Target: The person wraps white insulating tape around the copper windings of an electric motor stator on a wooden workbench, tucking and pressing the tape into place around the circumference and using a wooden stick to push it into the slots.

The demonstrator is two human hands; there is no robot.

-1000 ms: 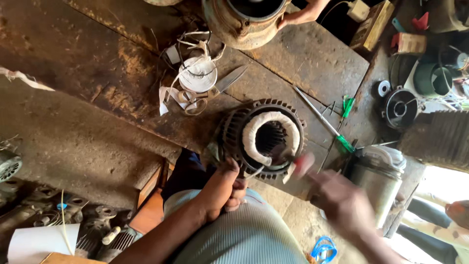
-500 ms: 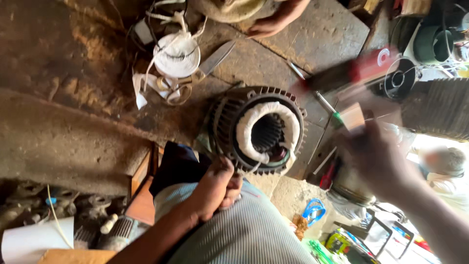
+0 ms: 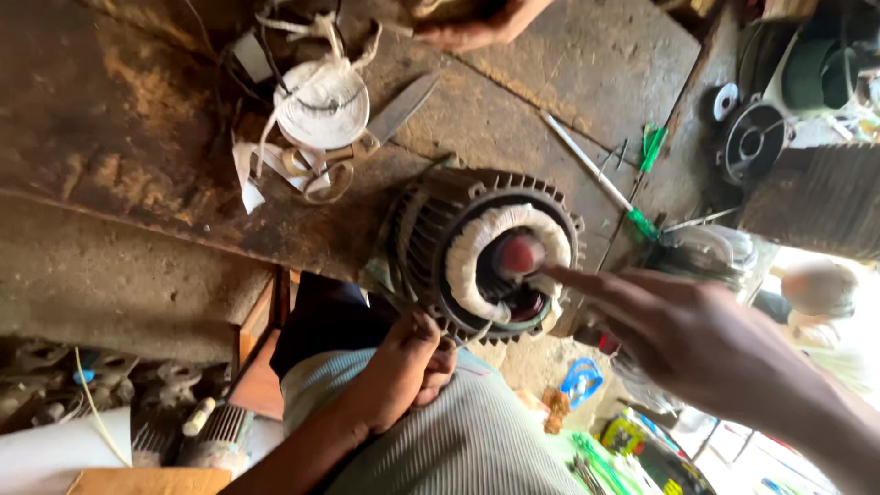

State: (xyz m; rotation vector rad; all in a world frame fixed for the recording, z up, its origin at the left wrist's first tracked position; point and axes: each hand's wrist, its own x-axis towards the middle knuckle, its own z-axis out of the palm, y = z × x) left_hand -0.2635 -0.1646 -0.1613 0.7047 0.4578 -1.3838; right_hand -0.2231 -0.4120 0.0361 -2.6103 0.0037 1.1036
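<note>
A finned motor stator [image 3: 431, 238] with white-wrapped windings [image 3: 477, 247] lies on its side at the edge of a worn, rusty workbench [image 3: 137, 119], its bore facing me. My left hand [image 3: 399, 371] comes up from below, fingers curled, thumb pressed on the lower rim of the housing. My right hand [image 3: 697, 344] reaches in from the right, index finger stretched toward the bore. It holds a red-handled tool [image 3: 520, 254] whose red end sits at the mouth of the bore; the rest of the tool is hidden under the hand.
A white tape roll [image 3: 323, 108] with loose strips, a flat metal blade [image 3: 403, 105] and a green-handled screwdriver [image 3: 600, 179] lie on the bench. Another person's hand [image 3: 477, 27] works at the top edge. Black round parts [image 3: 753, 142] stand at right, and more motor parts [image 3: 174, 431] lie lower left.
My right hand swung out to the right, picked up the red-handled tool, and has brought it in to the stator bore. My left hand stayed on the housing's lower rim.
</note>
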